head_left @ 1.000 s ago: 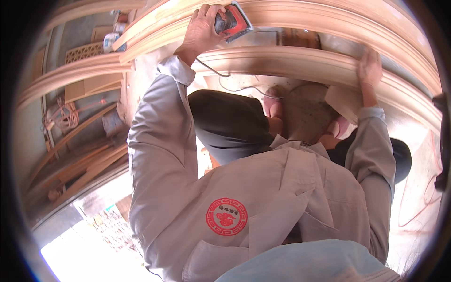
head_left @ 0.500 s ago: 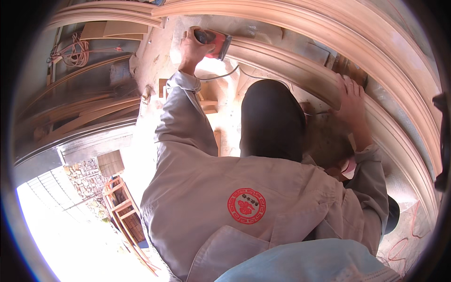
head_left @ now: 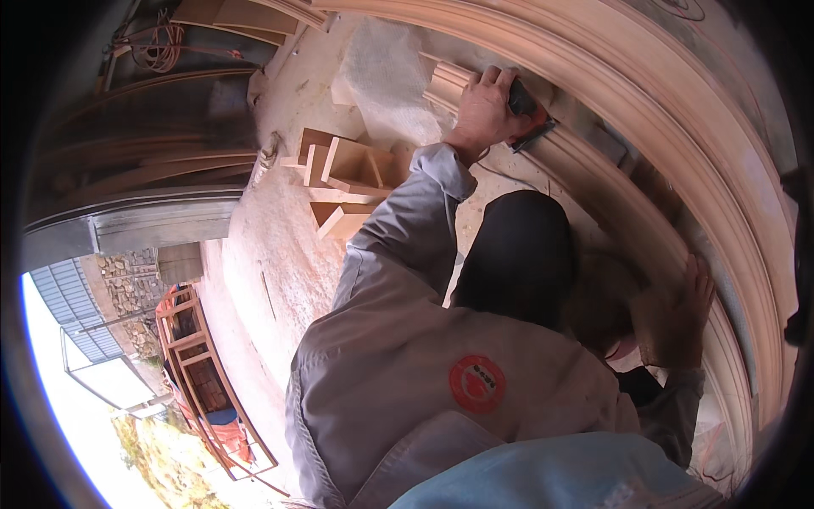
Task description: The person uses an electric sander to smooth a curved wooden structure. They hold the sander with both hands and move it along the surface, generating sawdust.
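Observation:
My left hand (head_left: 490,114) is wrapped round a red and black power sander (head_left: 532,117), which sits on a long wooden moulding (head_left: 606,182) with ridged edges. The moulding's far end sticks out beyond that hand. Lower down, my right hand (head_left: 688,310) lies over the same moulding, fingers across its top and thumb side toward me; part of it is in shadow and blurred. A thin cord (head_left: 509,176) trails behind the sander. My dark-clad knee (head_left: 521,254) is bent between my two arms.
Large curved mouldings (head_left: 670,102) run alongside on the right. Small wooden blocks (head_left: 352,170) are piled on the dusty floor (head_left: 280,246) at left. Foam sheeting (head_left: 390,81) lies at the far end. A coiled cable (head_left: 159,47) and a wooden frame (head_left: 199,365) are farther left.
My left hand has slid the sander along the moulding, to the right and toward me, uncovering its far end. My right hand stays on the moulding. The view has shifted.

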`<state>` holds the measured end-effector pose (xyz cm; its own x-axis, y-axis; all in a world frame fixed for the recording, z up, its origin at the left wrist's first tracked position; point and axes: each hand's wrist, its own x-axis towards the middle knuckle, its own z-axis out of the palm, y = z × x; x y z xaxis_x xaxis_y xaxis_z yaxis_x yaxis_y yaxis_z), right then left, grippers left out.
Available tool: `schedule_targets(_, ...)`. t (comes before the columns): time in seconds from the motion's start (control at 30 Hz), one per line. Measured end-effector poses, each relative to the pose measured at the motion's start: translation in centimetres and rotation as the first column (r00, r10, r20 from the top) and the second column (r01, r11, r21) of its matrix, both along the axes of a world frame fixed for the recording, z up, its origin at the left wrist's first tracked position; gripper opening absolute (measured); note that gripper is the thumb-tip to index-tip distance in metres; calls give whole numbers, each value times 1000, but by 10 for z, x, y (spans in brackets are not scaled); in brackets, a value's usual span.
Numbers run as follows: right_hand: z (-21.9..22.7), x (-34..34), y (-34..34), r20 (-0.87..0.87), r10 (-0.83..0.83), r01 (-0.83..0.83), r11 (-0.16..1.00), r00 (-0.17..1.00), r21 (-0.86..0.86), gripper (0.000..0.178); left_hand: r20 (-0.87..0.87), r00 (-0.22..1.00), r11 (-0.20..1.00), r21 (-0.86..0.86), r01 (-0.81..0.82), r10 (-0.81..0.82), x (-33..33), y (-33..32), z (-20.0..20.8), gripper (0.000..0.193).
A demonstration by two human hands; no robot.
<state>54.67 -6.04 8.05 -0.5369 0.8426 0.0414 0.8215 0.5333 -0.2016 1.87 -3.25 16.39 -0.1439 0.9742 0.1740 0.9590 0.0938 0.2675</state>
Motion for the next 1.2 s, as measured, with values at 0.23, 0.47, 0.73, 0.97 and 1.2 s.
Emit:
schedule_targets(0.23, -3, -2, 0, -45, 6, -4, 999, 999, 40, 94, -16, 987, 975, -155, -162, 161, -167, 69, -2, 78)
schedule_targets(0.47, 6, -8, -2, -100, 37, -33, 999, 994, 37, 91, 155, 972, 941, -316, -120, 176, -200, 95, 10, 30)
schedule_targets(0.73, 15, -16, 0, -167, 40, -37, 999, 985, 21, 92, -92, 991, 901, -430, 51, -101, -83, 106, 8, 76)
schedule_targets(0.97, 4, -8, -2, -161, -2, 6, 1000, 987, 23, 101, -44, 959, 930, -261, 260, -281, -35, 87, 15, 72)
schedule_targets(1.2, -4, -1, 1, -111, -1, 6, 999, 994, 45, 100, -94, 995, 991, -125, -46, 34, -166, 86, -3, 79)
